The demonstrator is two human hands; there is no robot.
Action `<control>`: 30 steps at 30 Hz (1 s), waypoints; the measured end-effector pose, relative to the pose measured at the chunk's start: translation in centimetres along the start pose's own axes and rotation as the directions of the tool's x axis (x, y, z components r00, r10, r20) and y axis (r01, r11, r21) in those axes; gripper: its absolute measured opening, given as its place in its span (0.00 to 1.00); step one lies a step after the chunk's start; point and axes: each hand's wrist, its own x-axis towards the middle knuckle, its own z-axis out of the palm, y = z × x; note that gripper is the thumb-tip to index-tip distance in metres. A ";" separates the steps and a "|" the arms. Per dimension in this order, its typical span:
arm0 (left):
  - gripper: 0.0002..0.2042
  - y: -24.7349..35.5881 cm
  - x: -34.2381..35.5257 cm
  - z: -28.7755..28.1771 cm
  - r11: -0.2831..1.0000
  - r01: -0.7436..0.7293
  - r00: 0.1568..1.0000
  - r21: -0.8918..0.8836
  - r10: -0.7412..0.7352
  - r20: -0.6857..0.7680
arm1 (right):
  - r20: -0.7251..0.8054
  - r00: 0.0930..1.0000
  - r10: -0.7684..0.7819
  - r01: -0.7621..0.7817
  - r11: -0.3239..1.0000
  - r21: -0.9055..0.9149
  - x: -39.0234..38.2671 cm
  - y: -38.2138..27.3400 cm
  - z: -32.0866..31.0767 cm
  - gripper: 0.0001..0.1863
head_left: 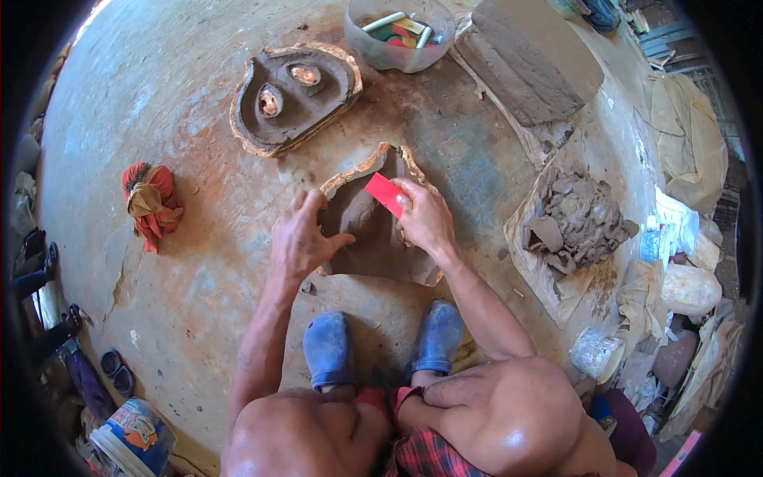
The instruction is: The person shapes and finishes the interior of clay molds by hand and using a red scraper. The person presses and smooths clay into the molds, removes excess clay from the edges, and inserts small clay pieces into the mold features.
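Observation:
A clay-lined mould [350,258] with a pale, rough rim lies on the floor between me and a second, similar mould [306,107] with two raised oval openings. My left hand [306,238] is at the near mould's left side, fingers spread and curled over the rim, thumb on the dark clay inside. My right hand [421,215] grips a flat red rectangular tool [381,192] over the right part of this mould's interior.
A bowl of small tools [358,36] and a big clay block [532,60] are beyond. At right, clay lumps [576,215] lie on a sheet beside clutter. A red cloth bundle [155,195] is left, a bucket [135,437] lower left. My clogs [326,346] are below the mould.

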 end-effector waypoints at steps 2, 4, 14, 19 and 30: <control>0.37 0.9 0.4 0.1 0.998 -0.012 0.999 0.067 0.009 0.037 | 0.036 0.999 0.038 -0.037 0.999 -0.036 0.2 -0.2 0.0 0.18; 0.38 1.3 1.0 0.3 0.988 -0.037 0.996 0.150 0.025 0.086 | 0.041 0.995 0.093 -0.096 0.991 0.095 0.6 0.9 0.8 0.17; 0.42 0.4 1.9 0.6 0.984 -0.009 0.991 0.179 -0.015 0.133 | 0.171 0.985 0.001 0.006 0.999 -0.040 0.9 -0.1 0.4 0.17; 0.41 0.7 2.0 1.0 0.987 -0.056 0.998 0.152 0.050 0.047 | 0.253 0.959 -0.131 0.162 0.981 -0.108 -1.1 -0.5 1.3 0.15; 0.26 -3.0 1.5 1.9 0.873 -0.295 0.946 -0.389 0.324 0.010 | 0.035 0.973 -0.230 0.225 0.968 0.111 -3.6 -1.8 0.2 0.11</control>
